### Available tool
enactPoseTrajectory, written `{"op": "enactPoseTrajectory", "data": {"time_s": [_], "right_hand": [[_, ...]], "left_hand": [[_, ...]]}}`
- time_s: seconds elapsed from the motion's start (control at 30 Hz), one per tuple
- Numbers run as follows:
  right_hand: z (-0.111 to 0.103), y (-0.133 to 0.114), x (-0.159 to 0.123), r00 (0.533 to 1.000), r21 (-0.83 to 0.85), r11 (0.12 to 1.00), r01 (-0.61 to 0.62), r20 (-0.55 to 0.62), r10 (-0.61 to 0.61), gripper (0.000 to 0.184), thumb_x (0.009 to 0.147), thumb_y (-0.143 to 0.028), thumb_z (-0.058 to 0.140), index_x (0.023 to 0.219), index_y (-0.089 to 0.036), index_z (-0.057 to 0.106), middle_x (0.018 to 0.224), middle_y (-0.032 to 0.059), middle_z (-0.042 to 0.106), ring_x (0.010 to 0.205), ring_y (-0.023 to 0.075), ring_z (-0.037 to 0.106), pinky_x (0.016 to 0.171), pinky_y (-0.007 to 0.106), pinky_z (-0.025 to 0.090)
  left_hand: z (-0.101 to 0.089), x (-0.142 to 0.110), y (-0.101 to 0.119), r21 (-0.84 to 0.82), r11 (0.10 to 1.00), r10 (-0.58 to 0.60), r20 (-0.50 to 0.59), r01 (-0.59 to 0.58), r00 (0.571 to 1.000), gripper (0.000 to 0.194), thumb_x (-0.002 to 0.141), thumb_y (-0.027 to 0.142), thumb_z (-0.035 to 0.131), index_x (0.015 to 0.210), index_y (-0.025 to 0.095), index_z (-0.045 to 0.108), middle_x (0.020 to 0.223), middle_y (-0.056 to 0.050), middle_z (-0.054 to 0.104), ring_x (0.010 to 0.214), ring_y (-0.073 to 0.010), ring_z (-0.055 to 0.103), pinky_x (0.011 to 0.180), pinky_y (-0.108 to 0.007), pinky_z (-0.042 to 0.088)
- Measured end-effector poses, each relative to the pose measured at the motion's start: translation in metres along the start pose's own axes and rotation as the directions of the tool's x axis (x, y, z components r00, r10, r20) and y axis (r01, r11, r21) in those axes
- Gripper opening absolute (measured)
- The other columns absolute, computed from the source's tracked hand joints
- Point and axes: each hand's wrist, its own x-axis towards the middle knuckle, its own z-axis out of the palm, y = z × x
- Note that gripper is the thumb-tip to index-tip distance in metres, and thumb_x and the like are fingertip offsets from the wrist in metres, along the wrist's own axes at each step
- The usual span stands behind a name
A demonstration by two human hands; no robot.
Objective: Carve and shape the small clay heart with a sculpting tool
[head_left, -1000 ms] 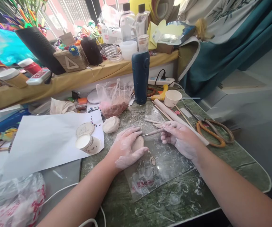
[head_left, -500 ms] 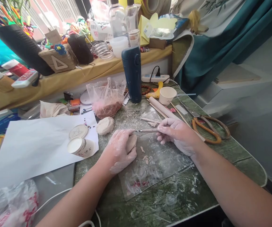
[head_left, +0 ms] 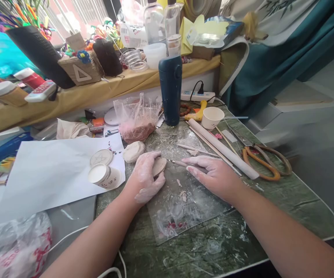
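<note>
My left hand (head_left: 145, 177), dusted with white, is curled around a flat, pale clay disc (head_left: 159, 167), which it holds tilted above a clear plastic sheet (head_left: 167, 226). In my right hand (head_left: 213, 172) is a slim modelling tool (head_left: 178, 163), held between thumb and fingers, its dark-banded tip pointing left toward the disc. A small gap shows between tip and disc. Clay scraps (head_left: 183, 195) lie on the sheet between my hands. Just behind my left hand rests a rounded clay lump (head_left: 134, 151).
A blue flask (head_left: 170, 90) stands at the back, beside a plastic bag of reddish clay (head_left: 138, 131). To the right lie a pale rolling pin (head_left: 222, 148) and orange-handled scissors (head_left: 261, 164). A paper cup (head_left: 104, 176) and star-marked disc (head_left: 101, 157) are on white paper (head_left: 48, 170).
My right hand has flattened over the tool, its fingers now reaching farther along it. The clay disc is tilted more in my left hand. The whole view has shifted slightly.
</note>
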Motion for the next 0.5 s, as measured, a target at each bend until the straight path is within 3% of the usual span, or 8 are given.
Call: {"op": "enactPoseTrajectory", "data": {"time_s": [0.2,0.5], "right_hand": [[0.005,0.000,0.000,0.994,-0.170,0.979,0.110,0.034,-0.106,0.034,0.100,-0.035,0.055,0.128,-0.029,0.075,0.130,0.0048,0.075,0.122,0.0294,0.069,0.108,0.050,0.053],[0.005,0.002,0.001,0.986,-0.199,0.966,0.166,0.054,-0.159,0.033,0.100,-0.033,0.056,0.126,-0.032,0.076,0.126,0.0021,0.077,0.119,0.0275,0.071,0.106,0.047,0.054]], "left_hand": [[-0.002,0.002,-0.002,-0.039,0.999,0.022,0.038,-0.021,0.999,0.058,0.082,0.015,0.063,0.138,0.019,0.049,0.138,-0.013,0.059,0.132,-0.0319,0.053,0.115,-0.054,0.045],[-0.010,0.005,-0.006,0.015,0.995,0.095,0.187,-0.099,0.978,0.055,0.093,0.028,0.064,0.146,0.021,0.049,0.152,-0.013,0.052,0.144,-0.0330,0.045,0.122,-0.056,0.039]]}}
